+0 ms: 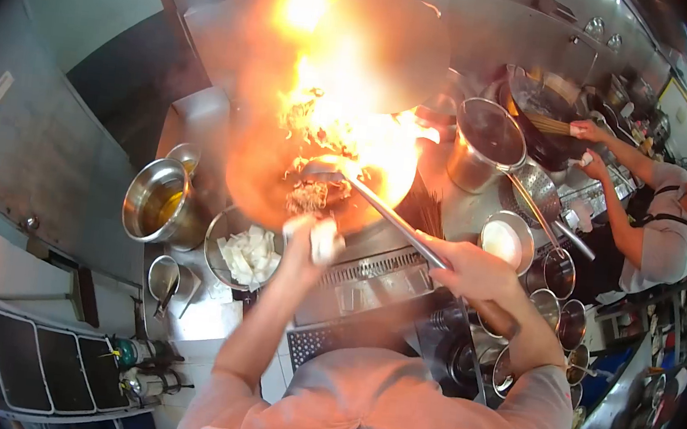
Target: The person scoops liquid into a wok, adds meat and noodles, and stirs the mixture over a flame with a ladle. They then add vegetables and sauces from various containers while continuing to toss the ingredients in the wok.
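My left hand (300, 242) is closed around a folded white cloth (326, 242) at the near rim of a wok (254, 192). Whatever part of the wok lies under the cloth is hidden. In my right hand (477, 272) is the handle of a long metal ladle (394, 219), whose bowl reaches into the wok. Browned shreds of food (308, 199) lie beside the bowl, and more pieces are up in the air amid tall flames (350, 80). Glare hides much of the wok's far side.
Left of the wok stand a metal pot of yellowish liquid (160, 206) and a bowl of white pieces (250, 256). To the right are a tall pot (478, 164), a strainer (530, 192) and several bowls. Another person (665, 221) works at a second wok.
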A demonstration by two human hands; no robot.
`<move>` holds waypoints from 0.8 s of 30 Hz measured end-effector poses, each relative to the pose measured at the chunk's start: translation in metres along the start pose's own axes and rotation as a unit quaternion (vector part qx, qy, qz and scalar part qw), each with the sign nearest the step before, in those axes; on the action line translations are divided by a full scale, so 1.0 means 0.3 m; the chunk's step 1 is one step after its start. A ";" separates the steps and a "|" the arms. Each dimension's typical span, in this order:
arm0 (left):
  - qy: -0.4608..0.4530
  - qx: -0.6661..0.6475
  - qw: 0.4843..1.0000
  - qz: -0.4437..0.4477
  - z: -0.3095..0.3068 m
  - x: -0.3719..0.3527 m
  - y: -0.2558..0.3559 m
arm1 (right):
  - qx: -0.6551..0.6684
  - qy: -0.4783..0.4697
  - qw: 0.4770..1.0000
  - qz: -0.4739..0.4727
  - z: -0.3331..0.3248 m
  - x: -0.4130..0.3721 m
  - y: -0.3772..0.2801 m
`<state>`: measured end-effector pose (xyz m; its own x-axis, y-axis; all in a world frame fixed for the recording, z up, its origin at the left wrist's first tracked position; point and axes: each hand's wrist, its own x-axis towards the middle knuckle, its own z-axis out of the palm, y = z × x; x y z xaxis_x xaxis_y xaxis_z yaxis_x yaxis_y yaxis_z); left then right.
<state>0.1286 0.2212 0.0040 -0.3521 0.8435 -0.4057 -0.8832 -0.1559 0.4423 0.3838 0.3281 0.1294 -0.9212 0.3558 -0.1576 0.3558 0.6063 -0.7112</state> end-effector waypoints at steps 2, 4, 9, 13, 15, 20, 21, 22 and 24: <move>-0.073 0.038 0.997 -0.013 -0.068 0.190 0.027 | -0.001 -0.043 0.999 0.021 0.010 0.054 0.035; -0.034 0.048 0.998 0.019 -0.104 0.256 -0.030 | -0.062 -0.005 0.997 0.043 0.083 0.147 0.088; -0.102 -0.023 0.994 0.010 -0.127 0.034 -0.135 | -0.084 0.057 0.989 -0.104 -0.013 0.132 0.241; 0.088 0.054 0.994 0.033 -0.004 0.172 -0.039 | -0.094 -0.034 0.994 0.046 0.005 0.137 0.150; 0.039 0.094 0.994 0.031 -0.044 0.071 -0.109 | -0.114 -0.024 0.993 0.010 -0.045 0.136 0.211; 0.092 0.062 0.994 -0.007 -0.043 0.214 -0.077 | -0.006 -0.047 0.998 0.044 -0.114 0.206 0.157; 0.050 0.072 0.996 0.027 -0.055 0.239 -0.097 | -0.056 -0.004 0.998 -0.010 -0.042 0.273 0.231; 0.049 0.080 0.995 0.035 -0.077 0.207 -0.142 | -0.053 0.031 0.998 -0.023 -0.006 0.290 0.265; 0.042 0.102 0.993 0.051 -0.120 0.073 -0.271 | -0.043 0.111 0.992 -0.050 0.057 0.295 0.292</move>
<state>0.1815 0.2338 -0.0698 -0.4689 0.7809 -0.4127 -0.7636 -0.1237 0.6337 0.3309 0.4005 0.0413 -0.8983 0.4333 0.0724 0.2857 0.7014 -0.6531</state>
